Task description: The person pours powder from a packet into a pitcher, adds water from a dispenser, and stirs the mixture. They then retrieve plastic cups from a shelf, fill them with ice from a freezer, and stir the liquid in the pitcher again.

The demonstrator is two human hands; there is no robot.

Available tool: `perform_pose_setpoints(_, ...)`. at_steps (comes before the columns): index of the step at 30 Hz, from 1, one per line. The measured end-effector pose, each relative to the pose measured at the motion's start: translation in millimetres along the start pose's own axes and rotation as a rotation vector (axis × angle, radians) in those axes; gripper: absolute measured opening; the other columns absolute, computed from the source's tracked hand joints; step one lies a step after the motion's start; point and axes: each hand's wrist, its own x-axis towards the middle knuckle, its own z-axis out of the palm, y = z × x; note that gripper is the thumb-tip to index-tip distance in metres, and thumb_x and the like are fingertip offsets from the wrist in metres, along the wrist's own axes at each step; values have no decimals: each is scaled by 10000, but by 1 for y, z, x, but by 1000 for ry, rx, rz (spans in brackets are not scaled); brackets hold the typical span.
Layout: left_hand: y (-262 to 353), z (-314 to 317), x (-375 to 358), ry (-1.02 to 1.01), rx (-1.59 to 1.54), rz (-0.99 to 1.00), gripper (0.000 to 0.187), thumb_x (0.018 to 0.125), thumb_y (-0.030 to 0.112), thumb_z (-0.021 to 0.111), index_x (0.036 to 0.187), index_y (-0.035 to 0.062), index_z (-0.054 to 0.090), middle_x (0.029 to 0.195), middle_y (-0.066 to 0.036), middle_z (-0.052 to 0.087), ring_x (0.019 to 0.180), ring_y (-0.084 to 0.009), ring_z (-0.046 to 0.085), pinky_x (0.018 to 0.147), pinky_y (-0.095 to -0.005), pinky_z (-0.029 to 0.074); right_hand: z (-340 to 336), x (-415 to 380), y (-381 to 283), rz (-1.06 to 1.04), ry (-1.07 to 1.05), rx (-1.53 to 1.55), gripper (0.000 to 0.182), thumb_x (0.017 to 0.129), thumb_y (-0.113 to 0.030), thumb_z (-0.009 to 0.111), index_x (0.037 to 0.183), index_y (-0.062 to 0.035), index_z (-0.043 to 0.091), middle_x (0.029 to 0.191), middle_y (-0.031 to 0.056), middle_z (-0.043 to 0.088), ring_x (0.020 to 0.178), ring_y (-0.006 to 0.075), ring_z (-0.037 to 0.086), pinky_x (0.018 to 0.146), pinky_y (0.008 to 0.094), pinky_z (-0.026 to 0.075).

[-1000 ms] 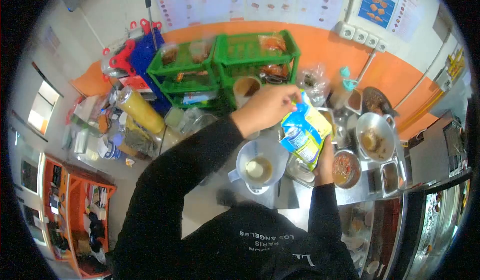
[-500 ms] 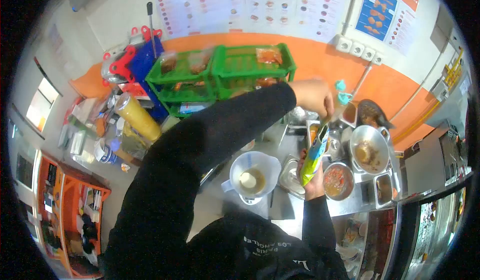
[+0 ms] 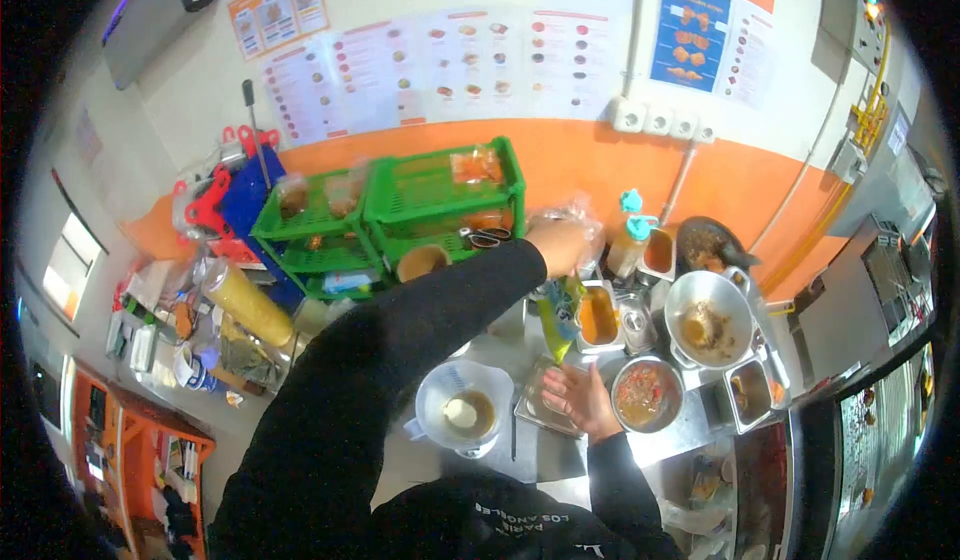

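My left hand (image 3: 562,248) reaches across to the right above the steel worktop. Its fingers are closed on the top of a green and blue packet (image 3: 558,322), which hangs below it. Clear plastic (image 3: 585,222) shows just behind this hand. Lower down, my right hand (image 3: 583,400) is palm up with its fingers spread, holding nothing, over the edge of a steel container (image 3: 540,405). To its left is a translucent measuring jug (image 3: 463,378) with brownish liquid and a white lump. A pot with chopped red food (image 3: 647,394) is right beside my right hand.
Green crates (image 3: 440,190) with bags and scissors (image 3: 487,237) stand at the back. At the right are a large pot (image 3: 707,320), a dark pan (image 3: 712,244), an orange sauce tray (image 3: 598,316) and blue-capped bottles (image 3: 631,240). A yellow roll (image 3: 248,303) lies at the left.
My right hand has let go of the packet and opened. My left hand has moved left and down in view with the packet. The whole view has shifted, showing more wall.
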Motion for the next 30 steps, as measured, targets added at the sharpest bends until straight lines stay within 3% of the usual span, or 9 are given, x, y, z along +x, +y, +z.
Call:
perform_pose_setpoints(4,-39,46,25,-79,141,-72,64,753,81,645,723,46,689,735,-116,695,735,-278,690,695,-405,536,-11,-31,-9,-5,-100,-82,723,991,-595,306,1386,6,369,1272,161,539,1041,235,590,877,384,512)
perform_pose_setpoints(7,-53,67,29,-151,176,-138,90,753,99,653,819,59,700,787,-134,699,787,-302,689,728,-434,530,-22,-56,-10,-16,-127,-70,667,991,-567,367,1365,-16,412,1229,123,569,978,201,601,819,347,505)
perform_pose_setpoints(10,-43,72,26,-14,280,-192,303,763,133,680,1063,93,665,909,-157,700,891,-337,675,783,-475,511,-30,-67,-3,-26,-118,-108,564,996,-503,431,1316,-41,467,1169,109,593,930,185,611,810,328,498)
perform_pose_setpoints(11,-40,68,20,-47,214,-170,537,809,193,679,1310,100,509,1065,-189,671,1018,-358,638,868,-501,469,-29,-71,0,-22,-96,-189,541,1002,-483,431,1314,-42,467,1170,109,593,930,185,610,809,326,497)
perform_pose_setpoints(13,-20,49,1,-94,122,-193,653,853,254,665,1415,77,384,1173,-197,631,1105,-356,597,935,-501,419,-25,-76,0,-23,-67,-362,497,1014,-442,431,1309,-44,468,1172,111,593,930,184,609,806,320,495)
perform_pose_setpoints(18,30,0,-117,147,-4,-40,624,892,271,639,1419,60,381,1280,-174,569,1185,-326,544,987,-465,371,-19,-76,9,150,-215,-589,393,1021,-291,479,1313,-31,453,1173,80,591,948,153,596,814,294,489)
perform_pose_setpoints(21,58,-30,-208,157,-313,-152,571,883,187,655,1384,37,426,1286,-186,563,1216,-320,531,1020,-411,411,-16,-74,21,213,-295,-725,400,1018,-309,488,1305,-31,464,1183,64,592,964,136,588,823,287,485)
perform_pose_setpoints(27,38,30,-365,463,-699,-587,566,874,238,697,1331,3,458,1181,-150,613,1118,-260,584,953,-373,444,26,-77,62,276,-616,-1068,519,1022,-372,456,1400,-17,424,1319,99,536,1177,185,500,963,304,424)
perform_pose_setpoints(30,20,73,-402,298,-528,-533,564,870,257,704,1303,-23,476,1170,-182,606,1118,-274,583,933,-361,451,51,-78,103,216,-742,-1155,563,1022,-397,440,1426,-8,396,1400,142,481,1273,231,450,1060,327,363)
